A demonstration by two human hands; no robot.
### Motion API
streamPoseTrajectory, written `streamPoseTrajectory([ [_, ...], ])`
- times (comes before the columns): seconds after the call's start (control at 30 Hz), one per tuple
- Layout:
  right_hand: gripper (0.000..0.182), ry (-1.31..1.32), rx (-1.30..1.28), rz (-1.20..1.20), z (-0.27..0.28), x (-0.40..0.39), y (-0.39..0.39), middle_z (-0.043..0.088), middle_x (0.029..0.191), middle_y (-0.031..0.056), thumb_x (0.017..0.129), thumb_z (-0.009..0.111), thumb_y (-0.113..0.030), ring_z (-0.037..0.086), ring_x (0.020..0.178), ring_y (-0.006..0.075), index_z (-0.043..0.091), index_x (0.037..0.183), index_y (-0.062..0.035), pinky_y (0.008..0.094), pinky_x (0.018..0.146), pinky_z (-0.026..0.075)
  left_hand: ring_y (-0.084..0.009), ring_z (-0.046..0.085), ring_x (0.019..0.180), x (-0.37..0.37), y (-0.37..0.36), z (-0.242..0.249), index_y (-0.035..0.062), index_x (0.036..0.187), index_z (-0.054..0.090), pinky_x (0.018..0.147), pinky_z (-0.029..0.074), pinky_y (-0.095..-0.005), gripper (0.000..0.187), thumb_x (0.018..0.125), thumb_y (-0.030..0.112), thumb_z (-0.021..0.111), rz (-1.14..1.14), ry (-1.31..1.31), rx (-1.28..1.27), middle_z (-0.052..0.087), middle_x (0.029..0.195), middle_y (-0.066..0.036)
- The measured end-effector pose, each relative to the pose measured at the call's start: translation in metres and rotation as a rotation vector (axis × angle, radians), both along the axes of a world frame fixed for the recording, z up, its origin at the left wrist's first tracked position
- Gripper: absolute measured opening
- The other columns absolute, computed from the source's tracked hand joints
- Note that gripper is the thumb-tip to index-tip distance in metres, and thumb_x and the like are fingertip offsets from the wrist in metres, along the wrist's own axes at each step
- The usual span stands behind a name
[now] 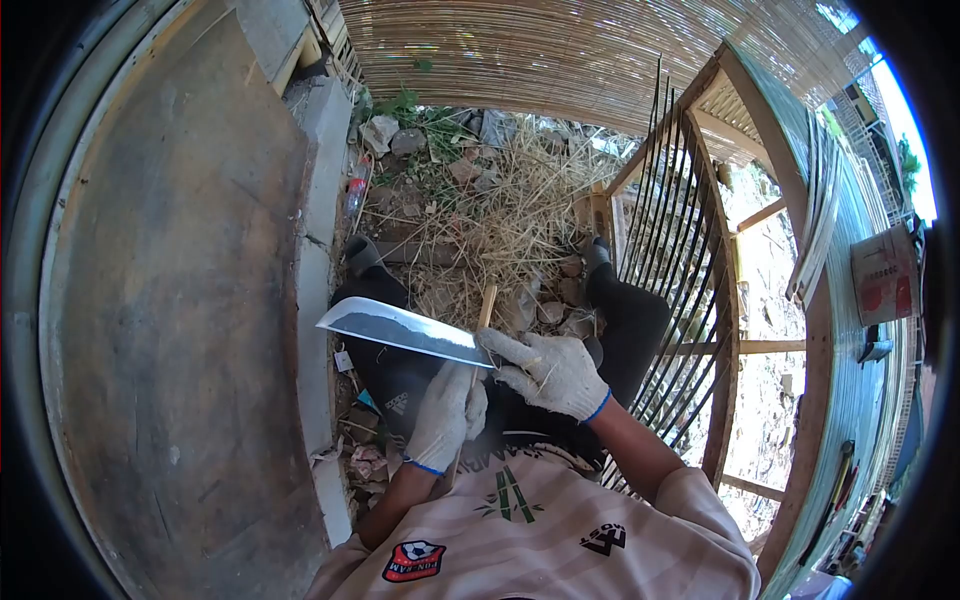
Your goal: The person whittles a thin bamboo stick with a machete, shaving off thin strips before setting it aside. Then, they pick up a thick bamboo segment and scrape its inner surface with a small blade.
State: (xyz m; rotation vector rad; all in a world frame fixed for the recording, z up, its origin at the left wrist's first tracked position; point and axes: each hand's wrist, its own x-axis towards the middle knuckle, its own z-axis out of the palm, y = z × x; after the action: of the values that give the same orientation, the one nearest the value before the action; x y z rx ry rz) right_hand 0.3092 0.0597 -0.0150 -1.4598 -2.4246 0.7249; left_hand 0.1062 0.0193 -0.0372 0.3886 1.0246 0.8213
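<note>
My right hand (556, 374), in a white knit glove with a blue cuff, is closed around the handle of a machete (405, 330). Its broad blade points left across my lap, and the handle is hidden by the glove. Below the blade, my left hand (446, 414), gloved the same way, is closed around a thin bamboo strip (487, 307). The strip runs upright from my shirt, past the left hand and up beyond the blade. Near the right fingers, the blade's base crosses the strip.
A wooden board (180, 300) stands at the left beside a concrete edge (317, 250). Dry straw (510, 200) and stones cover the ground around my feet. At the right, dark thin rods (680, 260) lean against a wooden frame (722, 320). A bucket (885, 275) sits at the far right.
</note>
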Motion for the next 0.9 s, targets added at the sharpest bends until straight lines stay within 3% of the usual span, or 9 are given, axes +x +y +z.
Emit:
streamPoseTrajectory([
  [0.3, 0.057, -0.12, 0.085, 0.061, 0.009, 0.005, 0.017, 0.064, 0.08, 0.0084, 0.094, 0.074, -0.038, 0.071, 0.073, 0.0288, 0.061, 0.147, -0.0226, 0.0431, 0.062, 0.054, -0.0096, 0.036, 0.041, 0.0, 0.003, 0.004, 0.0101, 0.108, 0.056, 0.039, 0.03, -0.0266, 0.027, 0.116, 0.033, 0.046, 0.025, -0.08, -0.046, 0.039, 0.057, 0.004],
  [0.37, 0.056, -0.217, 0.145, 0.072, 0.001, 0.01, 0.02, 0.066, 0.083, 0.0111, 0.102, 0.064, -0.039, 0.071, 0.074, 0.0315, 0.051, 0.155, -0.0282, 0.0459, 0.063, 0.056, -0.0087, 0.036, 0.042, -0.003, -0.002, 0.003, 0.01, 0.109, 0.056, 0.041, 0.031, -0.0258, 0.027, 0.116, 0.033, 0.044, -0.013, -0.142, -0.004, 0.039, 0.059, 0.005],
  [0.43, 0.055, 0.083, 0.32, -0.168, -0.024, 0.037, 0.043, 0.073, 0.093, 0.0148, 0.102, 0.064, -0.027, 0.067, 0.064, 0.027, 0.055, 0.155, -0.0202, 0.0398, 0.062, 0.053, -0.0082, 0.036, 0.043, -0.004, -0.021, 0.009, 0.0099, 0.109, 0.056, 0.041, 0.031, -0.0255, 0.027, 0.116, 0.033, 0.044, -0.061, -0.14, -0.01, 0.039, 0.059, 0.005],
  [0.5, 0.055, 0.173, 0.096, -0.559, -0.022, 0.065, 0.066, 0.071, 0.087, 0.013, 0.108, 0.057, -0.024, 0.059, 0.06, 0.0164, 0.048, 0.161, -0.0159, 0.0329, 0.062, 0.05, -0.0081, 0.034, 0.043, -0.004, -0.038, 0.014, 0.0104, 0.107, 0.055, 0.041, 0.03, -0.0261, 0.028, 0.117, 0.03, 0.038, -0.151, -0.124, 0.001, 0.04, 0.059, 0.004],
  [0.57, 0.052, 0.302, -0.015, -0.712, -0.003, 0.079, 0.064, 0.072, 0.093, 0.0163, 0.109, 0.051, -0.02, 0.07, 0.075, 0.0267, 0.048, 0.16, -0.012, 0.038, 0.073, 0.055, -0.0085, 0.033, 0.042, -0.003, -0.036, 0.012, 0.0098, 0.108, 0.056, 0.041, 0.03, -0.0266, 0.026, 0.116, 0.029, 0.04, -0.099, -0.184, -0.035, 0.038, 0.059, 0.004],
  [0.63, 0.053, 0.445, 0.144, -0.6, -0.001, 0.077, 0.051, 0.071, 0.09, 0.0175, 0.108, 0.054, -0.019, 0.07, 0.075, 0.0234, 0.048, 0.159, -0.0065, 0.0364, 0.074, 0.055, -0.009, 0.033, 0.042, -0.003, -0.029, 0.01, 0.0096, 0.109, 0.057, 0.041, 0.03, -0.0269, 0.025, 0.115, 0.029, 0.042, -0.059, -0.217, -0.06, 0.038, 0.059, 0.004],
  [0.7, 0.055, 0.313, -0.109, -0.493, 0.025, 0.06, 0.027, 0.074, 0.099, 0.0185, 0.105, 0.058, -0.018, 0.073, 0.077, 0.0266, 0.049, 0.159, -0.0102, 0.0365, 0.076, 0.057, -0.0094, 0.032, 0.041, 0.001, -0.015, 0.003, 0.0094, 0.11, 0.058, 0.04, 0.029, -0.0272, 0.024, 0.115, 0.029, 0.043, -0.044, -0.258, -0.062, 0.037, 0.058, 0.004],
  [0.77, 0.056, 0.275, 0.16, -0.207, 0.002, 0.045, 0.01, 0.073, 0.097, 0.0168, 0.101, 0.064, -0.022, 0.074, 0.078, 0.0309, 0.053, 0.156, -0.0151, 0.0395, 0.073, 0.058, -0.0101, 0.031, 0.04, 0.002, -0.01, -0.003, 0.009, 0.112, 0.059, 0.04, 0.027, -0.0277, 0.025, 0.114, 0.03, 0.045, -0.048, -0.402, -0.121, 0.037, 0.057, 0.003],
  [0.9, 0.06, 0.08, 0.036, 0.032, 0.002, 0.014, -0.008, 0.064, 0.08, 0.0119, 0.099, 0.068, -0.041, 0.07, 0.071, 0.0324, 0.054, 0.155, -0.0239, 0.0441, 0.063, 0.055, -0.0101, 0.029, 0.04, 0.003, -0.013, -0.003, 0.0124, 0.104, 0.059, 0.039, 0.023, -0.0287, 0.026, 0.114, 0.034, 0.048, 0.003, -0.358, -0.174, 0.035, 0.056, 0.005],
])
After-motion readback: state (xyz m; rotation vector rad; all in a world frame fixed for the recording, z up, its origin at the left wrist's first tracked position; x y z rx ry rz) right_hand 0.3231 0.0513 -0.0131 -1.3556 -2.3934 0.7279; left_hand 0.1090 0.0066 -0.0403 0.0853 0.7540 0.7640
